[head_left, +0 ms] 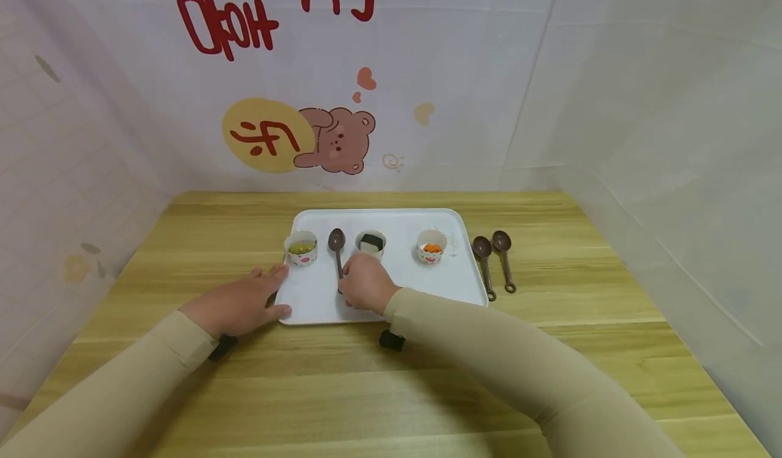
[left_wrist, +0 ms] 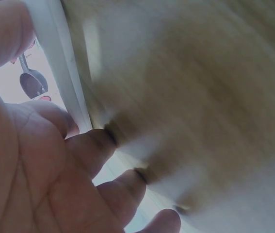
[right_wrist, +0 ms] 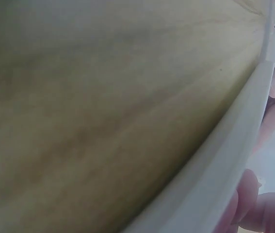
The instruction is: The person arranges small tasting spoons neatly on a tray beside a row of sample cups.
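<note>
Right hand (head_left: 368, 284): grip closed round spoon (head_left: 337, 241) handle; spoon on tray (head_left: 436, 281), left half, bowl toward back edge. Left hand (head_left: 241, 301): grip spread, fingers loose at tray's left edge.

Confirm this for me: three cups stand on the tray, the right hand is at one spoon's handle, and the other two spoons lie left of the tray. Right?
Not quite: the other two spoons lie right of the tray, as the head view shows. The rest holds: three cups on the tray, the right hand at one spoon's handle.
</note>
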